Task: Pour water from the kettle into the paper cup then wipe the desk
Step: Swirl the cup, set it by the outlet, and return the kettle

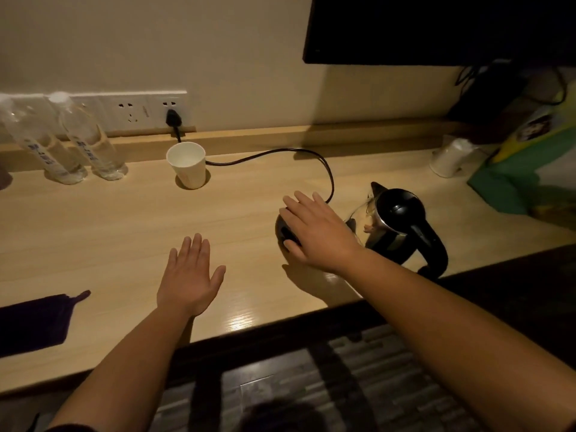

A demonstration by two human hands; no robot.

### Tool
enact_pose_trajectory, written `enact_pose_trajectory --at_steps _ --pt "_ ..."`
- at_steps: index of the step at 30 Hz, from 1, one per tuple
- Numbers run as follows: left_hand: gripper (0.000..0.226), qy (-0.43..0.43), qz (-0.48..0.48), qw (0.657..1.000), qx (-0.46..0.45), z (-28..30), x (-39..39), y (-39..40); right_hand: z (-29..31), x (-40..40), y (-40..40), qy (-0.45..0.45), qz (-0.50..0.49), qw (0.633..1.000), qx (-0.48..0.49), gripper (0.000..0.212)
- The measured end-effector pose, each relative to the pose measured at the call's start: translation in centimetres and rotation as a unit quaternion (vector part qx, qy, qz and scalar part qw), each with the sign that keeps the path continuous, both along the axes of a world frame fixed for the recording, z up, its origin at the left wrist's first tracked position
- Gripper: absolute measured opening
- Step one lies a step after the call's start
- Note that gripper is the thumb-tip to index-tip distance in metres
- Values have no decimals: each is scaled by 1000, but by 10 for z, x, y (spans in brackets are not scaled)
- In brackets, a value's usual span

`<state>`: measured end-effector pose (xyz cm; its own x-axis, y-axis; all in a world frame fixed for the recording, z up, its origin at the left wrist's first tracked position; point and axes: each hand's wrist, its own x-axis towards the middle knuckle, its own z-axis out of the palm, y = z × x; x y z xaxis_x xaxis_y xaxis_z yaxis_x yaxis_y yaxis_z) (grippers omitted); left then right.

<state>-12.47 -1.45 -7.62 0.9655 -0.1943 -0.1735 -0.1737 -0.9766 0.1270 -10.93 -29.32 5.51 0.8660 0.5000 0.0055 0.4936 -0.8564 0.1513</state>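
We are hovering flat, spread hands, gripping nothing, before pouring.
Our right hand is covering the base; next, grabbing the kettle at three o'clock, cup at eleven; left hand idling.

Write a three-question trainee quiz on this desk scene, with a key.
1. True or false: the kettle sits on its base.
2. Which hand rests on the base? A) left hand B) right hand
3. Fill in: the paper cup stands upright near the wall ____.

Key:
1. False; the kettle stands on the desk, right of the base.
2. B; the left hand is open and flat, holding nothing.
3. Socket, where the kettle base's cord is plugged in.
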Motion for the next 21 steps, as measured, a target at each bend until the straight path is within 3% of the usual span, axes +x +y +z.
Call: enact_pose_trajectory --at_steps 5,13,16,21 --pt "77 -5 -3 1000 13 -1 2 2 17 -25 -43 -46 -113 992 21 60" --pt "78 -8 -3 1000 2 1 2 1 32 -73 -112 -104 -280 949 98 57" --pt "78 -12 -4 1000 2 1 2 1 23 -86 -128 -91 -327 924 174 62" --pt "79 -12 -5 1000 7 2 2 2 2 -103 -136 -75 -386 852 346 67"
